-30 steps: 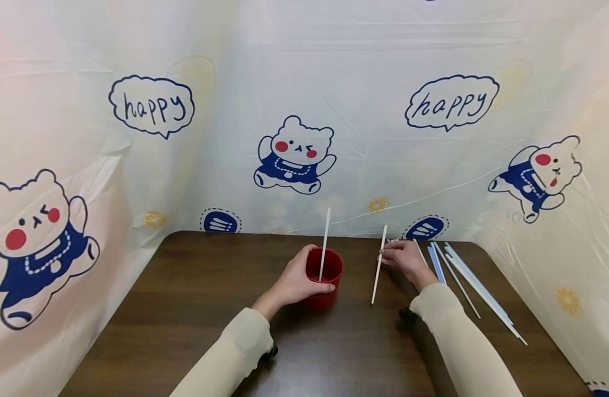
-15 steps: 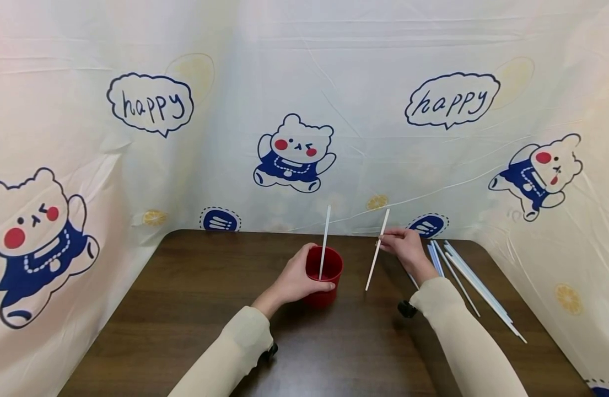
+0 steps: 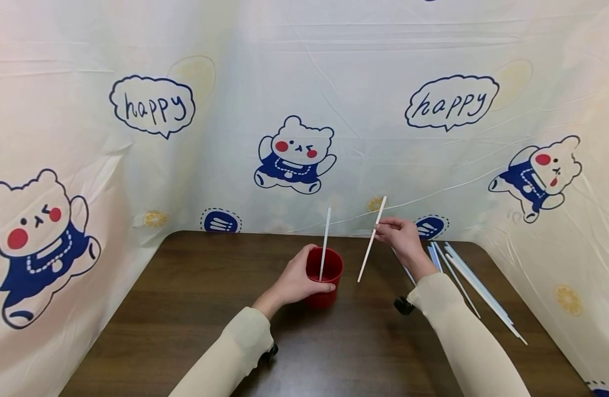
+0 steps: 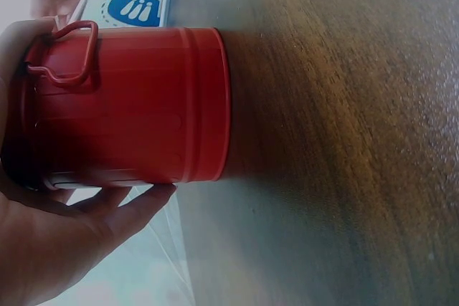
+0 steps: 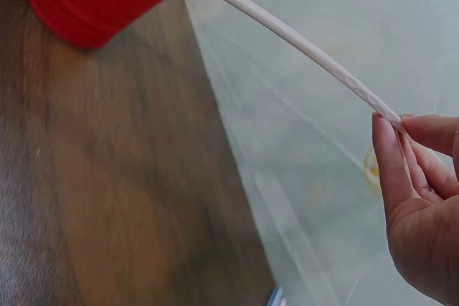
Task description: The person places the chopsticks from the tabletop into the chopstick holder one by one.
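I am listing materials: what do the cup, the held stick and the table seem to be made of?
Cup: probably painted metal, fairly glossy; the wire-like handle and raised band suggest it.
Held stick: perhaps plastic or paper, white with little shine; its plain, even surface leaves it open.
Table: wood or wood-look laminate, softly glossy; brown grain shows.

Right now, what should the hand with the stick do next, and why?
I'd probably move the white stick over the red cup: the right hand pinches it beside the cup, the left hand holds the cup, and another stick is inside.
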### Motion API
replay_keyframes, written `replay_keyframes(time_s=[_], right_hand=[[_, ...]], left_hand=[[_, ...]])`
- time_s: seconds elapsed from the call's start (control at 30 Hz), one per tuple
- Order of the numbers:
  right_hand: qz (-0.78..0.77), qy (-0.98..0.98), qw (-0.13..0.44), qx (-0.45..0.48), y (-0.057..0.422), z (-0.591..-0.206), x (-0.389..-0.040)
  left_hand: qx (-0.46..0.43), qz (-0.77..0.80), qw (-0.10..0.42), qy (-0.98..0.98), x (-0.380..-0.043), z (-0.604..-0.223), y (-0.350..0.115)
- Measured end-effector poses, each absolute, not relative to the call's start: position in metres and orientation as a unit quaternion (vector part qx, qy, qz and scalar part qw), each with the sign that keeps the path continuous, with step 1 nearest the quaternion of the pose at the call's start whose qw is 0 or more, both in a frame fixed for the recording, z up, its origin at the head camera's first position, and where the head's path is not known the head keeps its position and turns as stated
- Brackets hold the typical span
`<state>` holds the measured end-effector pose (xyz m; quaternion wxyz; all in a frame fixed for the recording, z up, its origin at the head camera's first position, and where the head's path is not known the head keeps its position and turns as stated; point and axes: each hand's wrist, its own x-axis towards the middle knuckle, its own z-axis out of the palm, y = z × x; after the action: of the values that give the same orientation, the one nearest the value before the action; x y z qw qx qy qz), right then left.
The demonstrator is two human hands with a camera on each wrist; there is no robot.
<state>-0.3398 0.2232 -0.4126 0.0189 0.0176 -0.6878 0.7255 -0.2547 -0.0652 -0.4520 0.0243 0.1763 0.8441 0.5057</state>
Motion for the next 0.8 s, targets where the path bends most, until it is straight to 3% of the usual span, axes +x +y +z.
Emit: replay_keyframes(time_s=[0.8], right_hand=[[0.738,-0.672,0.029,0.060,0.174,-0.382,-0.337]], left_hand=[[0.165,0.507,0.029,0.845,-0.253,-0.450,-0.066]])
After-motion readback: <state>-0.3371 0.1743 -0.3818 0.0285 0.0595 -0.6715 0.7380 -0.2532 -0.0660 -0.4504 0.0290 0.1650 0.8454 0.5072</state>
